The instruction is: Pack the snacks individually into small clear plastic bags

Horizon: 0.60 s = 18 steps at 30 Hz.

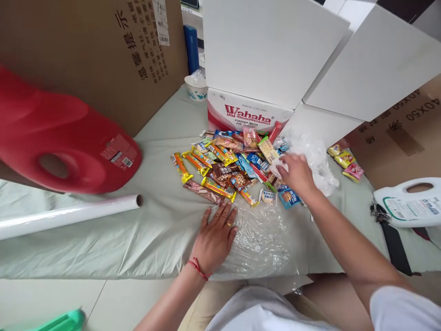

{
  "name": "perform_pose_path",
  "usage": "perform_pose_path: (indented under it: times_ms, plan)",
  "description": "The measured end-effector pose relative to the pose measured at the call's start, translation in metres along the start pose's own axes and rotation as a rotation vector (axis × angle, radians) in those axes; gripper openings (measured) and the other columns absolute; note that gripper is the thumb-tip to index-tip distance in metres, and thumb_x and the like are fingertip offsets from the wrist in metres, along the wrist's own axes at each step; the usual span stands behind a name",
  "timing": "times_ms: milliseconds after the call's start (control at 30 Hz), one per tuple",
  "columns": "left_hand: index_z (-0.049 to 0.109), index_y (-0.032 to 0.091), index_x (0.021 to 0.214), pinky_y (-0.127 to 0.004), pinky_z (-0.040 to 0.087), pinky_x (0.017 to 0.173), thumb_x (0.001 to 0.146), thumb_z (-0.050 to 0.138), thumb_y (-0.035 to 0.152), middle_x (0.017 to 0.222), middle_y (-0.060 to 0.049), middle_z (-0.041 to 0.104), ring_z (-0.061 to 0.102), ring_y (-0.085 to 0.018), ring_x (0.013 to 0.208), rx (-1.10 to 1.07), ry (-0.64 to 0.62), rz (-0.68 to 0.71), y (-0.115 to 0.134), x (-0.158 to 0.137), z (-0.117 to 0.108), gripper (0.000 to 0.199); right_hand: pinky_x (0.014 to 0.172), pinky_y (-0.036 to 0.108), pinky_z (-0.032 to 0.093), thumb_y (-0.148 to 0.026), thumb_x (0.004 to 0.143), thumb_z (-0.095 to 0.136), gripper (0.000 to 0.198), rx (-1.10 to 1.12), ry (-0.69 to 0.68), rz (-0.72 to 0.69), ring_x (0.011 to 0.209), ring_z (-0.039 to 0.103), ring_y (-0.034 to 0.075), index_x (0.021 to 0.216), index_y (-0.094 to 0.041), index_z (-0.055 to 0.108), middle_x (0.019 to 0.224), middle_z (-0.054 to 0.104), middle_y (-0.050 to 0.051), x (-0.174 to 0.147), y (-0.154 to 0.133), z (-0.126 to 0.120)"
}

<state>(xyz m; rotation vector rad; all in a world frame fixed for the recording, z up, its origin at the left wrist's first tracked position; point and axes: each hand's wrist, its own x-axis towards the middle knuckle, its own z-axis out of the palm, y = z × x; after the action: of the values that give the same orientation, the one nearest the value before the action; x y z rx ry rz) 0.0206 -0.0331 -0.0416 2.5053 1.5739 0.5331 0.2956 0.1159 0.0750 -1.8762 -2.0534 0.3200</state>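
My left hand [216, 235] lies flat at the front of a heap of wrapped snacks [223, 177]. Its fingers are stretched over the edge of a clear plastic bag [263, 241], just below a brown-wrapped bar [203, 191]. At the heap's right side, my right hand [298, 174] is closed, pinching a bit of thin whitish plastic. This seems to belong to the crumpled white plastic bag [315, 158] behind the hand, though the fingers partly hide it. A blue snack packet [289, 197] and a small white round packet [268, 196] lie below the right hand.
A white Wahaha carton [237, 110] stands behind the heap. To the left are a big red jug [82, 142] and a white roll [86, 212]. On the right lie several small snack packs [345, 162], a white bottle [409, 202] and a black strap [396, 246].
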Motion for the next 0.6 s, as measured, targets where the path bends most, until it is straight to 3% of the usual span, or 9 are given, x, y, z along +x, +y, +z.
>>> perform_pose_path:
  times_ms: [33, 133, 200, 267, 367, 467, 533, 600]
  plan:
    - [0.055, 0.023, 0.152, -0.053, 0.028, 0.129, 0.107, 0.041, 0.036, 0.161, -0.008, 0.050, 0.047, -0.027, 0.150, -0.007, 0.006, 0.001, 0.000, 0.000, 0.000, 0.049, 0.107, 0.066, 0.040, -0.041, 0.093, 0.060, 0.039, -0.171, 0.051, 0.018, 0.131, 0.049, 0.044, 0.119, -0.013, 0.070, 0.128, 0.064, 0.025, 0.030, -0.003, 0.004]
    - [0.056, 0.023, 0.152, -0.053, 0.031, 0.128, 0.106, 0.043, 0.039, 0.160, -0.009, 0.052, 0.049, -0.027, 0.149, -0.027, 0.035, 0.006, -0.002, -0.001, -0.001, 0.050, 0.104, 0.061, 0.041, -0.041, 0.084, 0.075, 0.048, -0.505, -0.043, 0.071, 0.130, 0.045, 0.046, 0.116, -0.007, 0.068, 0.127, 0.063, 0.029, 0.091, -0.013, 0.026]
    - [0.056, 0.022, 0.151, -0.054, 0.031, 0.128, 0.106, 0.043, 0.041, 0.160, -0.011, 0.052, 0.049, -0.028, 0.149, -0.042, 0.049, 0.007, -0.002, -0.002, -0.002, 0.051, 0.104, 0.059, 0.041, -0.033, 0.082, 0.077, 0.045, -0.564, -0.103, 0.097, 0.127, 0.048, 0.045, 0.115, -0.004, 0.068, 0.123, 0.065, 0.029, 0.108, -0.019, 0.039]
    - [0.056, 0.021, 0.151, -0.054, 0.031, 0.128, 0.106, 0.043, 0.042, 0.160, -0.011, 0.052, 0.049, -0.028, 0.149, -0.060, 0.052, 0.009, -0.003, -0.002, -0.003, 0.052, 0.102, 0.059, 0.042, -0.026, 0.082, 0.075, 0.042, -0.540, -0.070, 0.097, 0.123, 0.052, 0.044, 0.117, -0.005, 0.068, 0.121, 0.066, 0.028, 0.111, -0.024, 0.039]
    - [0.057, 0.020, 0.151, -0.054, 0.030, 0.128, 0.106, 0.042, 0.042, 0.160, -0.010, 0.051, 0.049, -0.028, 0.149, -0.081, 0.043, 0.013, -0.003, -0.001, -0.004, 0.052, 0.098, 0.059, 0.046, -0.034, 0.084, 0.074, 0.046, -0.409, 0.104, 0.021, 0.118, 0.053, 0.041, 0.123, -0.011, 0.067, 0.121, 0.067, 0.022, 0.093, -0.031, 0.009]
    - [0.057, 0.020, 0.150, -0.053, 0.029, 0.129, 0.106, 0.041, 0.037, 0.161, -0.010, 0.050, 0.048, -0.027, 0.150, -0.082, 0.031, 0.004, -0.003, -0.001, -0.004, 0.050, 0.104, 0.056, 0.044, -0.052, 0.090, 0.069, 0.055, -0.225, 0.216, -0.216, 0.121, 0.051, 0.036, 0.134, -0.019, 0.063, 0.123, 0.065, 0.014, 0.050, -0.043, -0.043]
    - [0.057, 0.020, 0.150, -0.053, 0.027, 0.129, 0.106, 0.040, 0.031, 0.161, -0.009, 0.050, 0.049, -0.027, 0.149, -0.082, 0.027, 0.002, -0.004, -0.001, -0.004, 0.049, 0.106, 0.051, 0.045, -0.056, 0.092, 0.067, 0.057, -0.103, 0.103, -0.388, 0.119, 0.053, 0.032, 0.137, -0.022, 0.062, 0.123, 0.065, 0.011, 0.010, -0.053, -0.067]
    - [0.055, 0.020, 0.152, -0.053, 0.025, 0.130, 0.105, 0.040, 0.026, 0.161, -0.009, 0.050, 0.049, -0.026, 0.149, -0.089, 0.025, 0.013, -0.004, -0.001, -0.004, 0.050, 0.107, 0.049, 0.046, -0.052, 0.092, 0.070, 0.051, 0.031, -0.104, -0.513, 0.119, 0.055, 0.031, 0.135, -0.026, 0.064, 0.122, 0.065, 0.009, -0.034, -0.062, -0.069]
